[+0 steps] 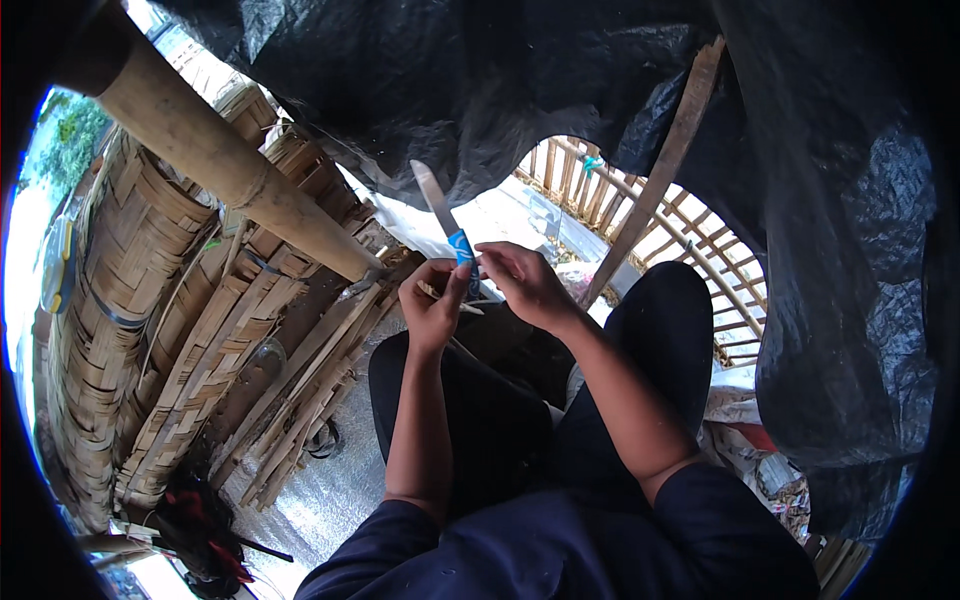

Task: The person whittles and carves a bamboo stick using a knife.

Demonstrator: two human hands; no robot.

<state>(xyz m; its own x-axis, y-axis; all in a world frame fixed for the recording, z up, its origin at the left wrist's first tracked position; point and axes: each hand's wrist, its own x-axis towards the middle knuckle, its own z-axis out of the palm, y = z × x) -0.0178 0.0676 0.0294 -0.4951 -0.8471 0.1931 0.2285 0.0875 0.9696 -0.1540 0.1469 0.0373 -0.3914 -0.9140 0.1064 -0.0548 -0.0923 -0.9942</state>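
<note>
A knife [436, 200] stands upright in front of me, its bare blade pointing away and its blue patterned handle between my hands. My left hand [430, 303] is closed, with the thumb pressed along the handle. From the other side, the bent fingers of my right hand [527, 287] meet the same handle; its lower end is partly hidden. Thin pale strips show just below the hands, above my dark-clothed knees [655, 320].
Rolled woven bamboo mats [130, 300] and a bundle of split bamboo [310, 400] lie to the left, under a thick bamboo pole [230, 180]. Black plastic sheeting [480, 80] hangs ahead and right. A wooden post [660, 165] slants before a bamboo lattice [715, 245].
</note>
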